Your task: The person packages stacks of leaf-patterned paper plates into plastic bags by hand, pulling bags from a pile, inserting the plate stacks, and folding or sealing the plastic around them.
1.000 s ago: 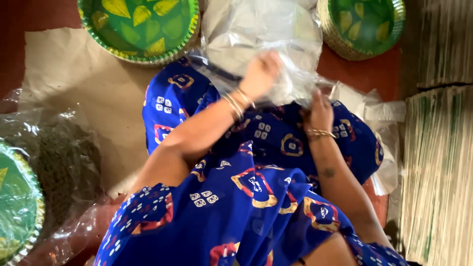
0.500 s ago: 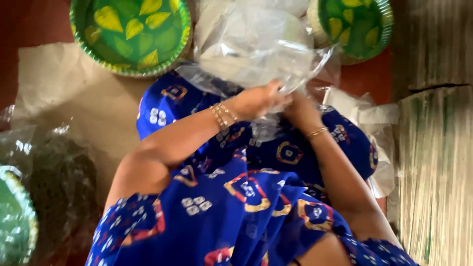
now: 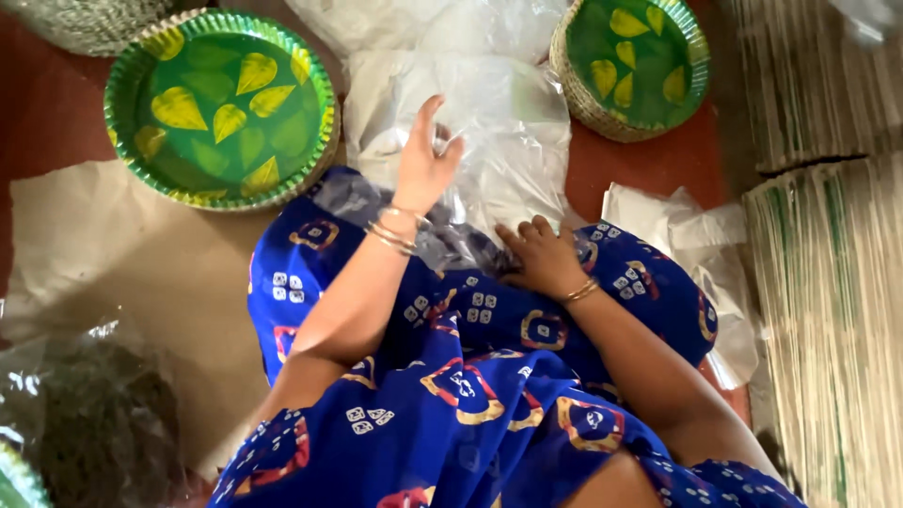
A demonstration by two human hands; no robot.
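**Hands on the plastic bag**

We see the left hand (image 3: 425,162) raised with fingers spread, its grip released, resting against a clear bag (image 3: 499,132) that lies on the floor just past the knees. The right hand (image 3: 541,256) presses flat on the bag's near edge over the blue cloth (image 3: 470,376), also unclenched. Green plates (image 3: 221,103) sit to either side.

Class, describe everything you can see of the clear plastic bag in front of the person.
The clear plastic bag is thin, glossy and crinkled, with something pale showing through it. It lies on the floor between two green plates, its near end gathered on the blue cloth over the lap. The left hand rests on it, fingers raised; the right hand presses its bunched edge.
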